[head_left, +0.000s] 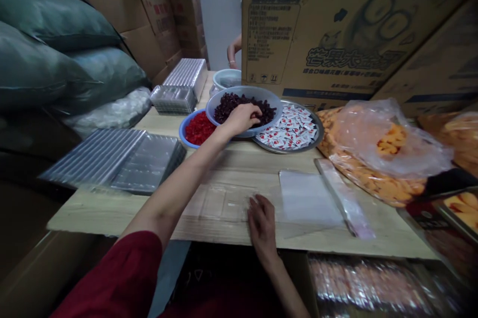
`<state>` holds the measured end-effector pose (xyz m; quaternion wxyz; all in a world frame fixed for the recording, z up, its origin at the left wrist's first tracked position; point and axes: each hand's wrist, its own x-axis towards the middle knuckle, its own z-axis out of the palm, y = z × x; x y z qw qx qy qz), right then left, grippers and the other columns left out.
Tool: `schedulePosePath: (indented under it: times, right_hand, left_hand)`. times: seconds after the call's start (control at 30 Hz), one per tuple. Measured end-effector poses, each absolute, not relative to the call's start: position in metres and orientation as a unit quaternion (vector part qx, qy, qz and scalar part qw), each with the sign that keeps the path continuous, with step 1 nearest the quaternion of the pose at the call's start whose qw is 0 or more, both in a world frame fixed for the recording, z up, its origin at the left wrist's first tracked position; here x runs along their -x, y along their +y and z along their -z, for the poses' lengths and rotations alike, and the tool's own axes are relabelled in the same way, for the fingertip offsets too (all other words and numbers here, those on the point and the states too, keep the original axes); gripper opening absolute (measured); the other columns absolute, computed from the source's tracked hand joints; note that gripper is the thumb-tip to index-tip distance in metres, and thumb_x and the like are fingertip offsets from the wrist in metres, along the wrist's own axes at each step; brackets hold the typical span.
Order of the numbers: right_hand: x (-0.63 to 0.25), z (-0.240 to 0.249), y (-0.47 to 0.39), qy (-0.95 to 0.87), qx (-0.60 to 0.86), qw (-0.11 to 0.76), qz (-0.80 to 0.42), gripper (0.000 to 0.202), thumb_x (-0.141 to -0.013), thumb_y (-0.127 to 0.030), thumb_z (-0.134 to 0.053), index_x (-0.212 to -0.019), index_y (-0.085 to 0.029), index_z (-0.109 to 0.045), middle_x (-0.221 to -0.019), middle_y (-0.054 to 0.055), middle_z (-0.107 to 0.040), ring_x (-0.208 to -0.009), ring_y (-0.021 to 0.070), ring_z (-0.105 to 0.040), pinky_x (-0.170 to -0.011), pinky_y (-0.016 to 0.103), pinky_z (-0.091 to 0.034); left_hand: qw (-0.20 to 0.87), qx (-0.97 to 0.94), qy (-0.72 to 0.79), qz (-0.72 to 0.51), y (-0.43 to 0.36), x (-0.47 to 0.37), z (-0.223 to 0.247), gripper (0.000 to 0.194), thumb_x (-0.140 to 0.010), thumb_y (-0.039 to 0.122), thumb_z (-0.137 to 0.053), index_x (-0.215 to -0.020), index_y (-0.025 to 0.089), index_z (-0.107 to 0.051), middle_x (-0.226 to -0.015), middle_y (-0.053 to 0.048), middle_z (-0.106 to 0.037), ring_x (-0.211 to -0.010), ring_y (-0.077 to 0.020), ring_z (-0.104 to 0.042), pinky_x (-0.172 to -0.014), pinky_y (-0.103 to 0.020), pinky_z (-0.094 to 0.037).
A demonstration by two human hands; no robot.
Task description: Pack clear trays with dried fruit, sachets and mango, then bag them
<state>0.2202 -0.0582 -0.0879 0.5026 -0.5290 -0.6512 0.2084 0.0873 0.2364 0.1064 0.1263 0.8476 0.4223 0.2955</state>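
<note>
My left hand (243, 117) reaches into a pale blue bowl (275, 121) of small dark purple pieces (227, 103). Its fingers are curled down over the pieces, and whatever is between them is hidden. Near the table's front edge, my right hand (262, 223) has its fingers closed at the right end of a clear plastic tray (214, 202) with compartments. That tray lies flat and is hard to see against the wood. Below the bowl's left side sits a blue basin of red pieces (199, 128). To its right is a round metal tray of small white-and-red packets (293, 128).
Stacked clear trays (145, 163) stand at the left, with more clear boxes (175, 93) behind. White sheets (309, 196) and a long plastic-wrapped strip (345, 198) lie at right. Bags of orange pieces (358, 153) and large cartons (317, 34) border the table. Another person's hand (233, 54) shows behind.
</note>
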Motion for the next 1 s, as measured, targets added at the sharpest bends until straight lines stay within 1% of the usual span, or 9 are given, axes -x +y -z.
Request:
schedulePosePath:
  times: [0.1, 0.2, 0.3, 0.5, 0.63, 0.73, 0.8, 0.87, 1.0]
  right_hand:
    - [-0.221, 0.09, -0.058, -0.636, 0.534, 0.513, -0.216, 0.042, -0.1, -0.021, -0.055, -0.139, -0.036, -0.06, -0.139, 0.011, -0.055, -0.133, 0.0279, -0.052, -0.109, 0.057, -0.049]
    - [-0.221, 0.09, -0.058, -0.612, 0.542, 0.527, -0.23, 0.035, -0.099, -0.022, -0.055, -0.132, -0.032, -0.066, -0.135, 0.011, -0.059, -0.129, 0.0262, -0.056, -0.108, 0.052, -0.05]
    - [-0.221, 0.088, -0.058, -0.597, 0.541, 0.543, -0.237, 0.031, -0.1, -0.022, -0.054, -0.125, -0.03, -0.069, -0.13, 0.011, -0.062, -0.126, 0.0248, -0.058, -0.107, 0.05, -0.05]
    - [-0.236, 0.057, -0.052, -0.571, 0.534, 0.589, -0.203, 0.027, -0.099, -0.025, -0.054, -0.119, -0.028, -0.072, -0.121, 0.01, -0.066, -0.118, 0.0249, -0.063, -0.104, 0.05, -0.052]
    - [-0.253, -0.002, -0.005, -0.572, 0.523, 0.618, -0.132, 0.024, -0.099, -0.026, -0.052, -0.111, -0.028, -0.073, -0.109, 0.009, -0.071, -0.109, 0.0248, -0.066, -0.1, 0.048, -0.053]
    - [-0.257, -0.05, 0.062, -0.591, 0.479, 0.643, -0.093, 0.024, -0.097, -0.029, -0.056, -0.115, -0.025, -0.072, -0.119, 0.011, -0.071, -0.116, 0.0248, -0.064, -0.103, 0.046, -0.052]
    - [-0.254, -0.075, 0.108, -0.604, 0.446, 0.647, -0.132, 0.026, -0.095, -0.032, -0.06, -0.116, -0.023, -0.071, -0.12, 0.011, -0.07, -0.109, 0.0227, -0.067, -0.096, 0.041, -0.056]
    - [-0.249, -0.089, 0.146, -0.609, 0.415, 0.656, -0.165, 0.021, -0.092, -0.032, -0.062, -0.105, -0.02, -0.073, -0.107, 0.01, -0.072, -0.097, 0.0208, -0.069, -0.087, 0.036, -0.059]
    - [-0.237, -0.088, 0.185, -0.607, 0.404, 0.652, -0.207, 0.013, -0.085, -0.025, -0.066, -0.092, -0.016, -0.072, -0.092, 0.006, -0.072, -0.081, 0.0177, -0.07, -0.076, 0.031, -0.059]
  left_hand:
    - [0.124, -0.861, 0.446, -0.211, 0.254, -0.108, -0.1, 0.017, -0.077, 0.015, -0.074, -0.093, 0.02, -0.076, -0.084, -0.005, -0.071, -0.081, -0.0214, -0.063, -0.078, -0.031, -0.046]
    - [0.106, -0.835, 0.473, -0.258, 0.26, -0.105, -0.093, 0.013, -0.088, 0.022, -0.065, -0.095, 0.017, -0.075, -0.089, -0.008, -0.073, -0.084, -0.0222, -0.063, -0.08, -0.033, -0.045]
    - [0.131, -0.819, 0.463, -0.313, 0.259, -0.094, -0.09, 0.016, -0.09, 0.021, -0.06, -0.093, 0.015, -0.075, -0.085, -0.007, -0.073, -0.08, -0.0199, -0.062, -0.079, -0.031, -0.044]
    - [0.24, -0.741, 0.46, -0.427, 0.259, -0.079, -0.083, 0.02, -0.092, 0.028, -0.06, -0.086, 0.013, -0.07, -0.075, -0.003, -0.068, -0.07, -0.0141, -0.057, -0.07, -0.025, -0.043]
    - [0.357, -0.688, 0.447, -0.447, 0.25, -0.081, -0.087, 0.022, -0.092, 0.031, -0.063, -0.078, 0.014, -0.064, -0.068, 0.0, -0.062, -0.059, -0.0101, -0.051, -0.062, -0.023, -0.042]
    - [0.486, -0.645, 0.378, -0.453, 0.232, -0.087, -0.1, 0.027, -0.09, 0.039, -0.07, -0.083, 0.013, -0.064, -0.069, 0.0, -0.061, -0.056, -0.008, -0.051, -0.06, -0.022, -0.045]
    - [0.544, -0.631, 0.332, -0.442, 0.218, -0.091, -0.109, 0.033, -0.087, 0.044, -0.075, -0.088, 0.012, -0.066, -0.072, 0.0, -0.062, -0.058, -0.0078, -0.054, -0.062, -0.022, -0.048]
    - [0.585, -0.618, 0.297, -0.434, 0.208, -0.094, -0.113, 0.035, -0.085, 0.045, -0.077, -0.091, 0.012, -0.067, -0.075, -0.001, -0.063, -0.062, -0.0078, -0.057, -0.064, -0.022, -0.05]
    - [0.632, -0.554, 0.293, -0.455, 0.205, -0.094, -0.111, 0.027, -0.088, 0.035, -0.076, -0.092, 0.011, -0.065, -0.075, 0.0, -0.062, -0.064, -0.0065, -0.058, -0.069, -0.021, -0.051]
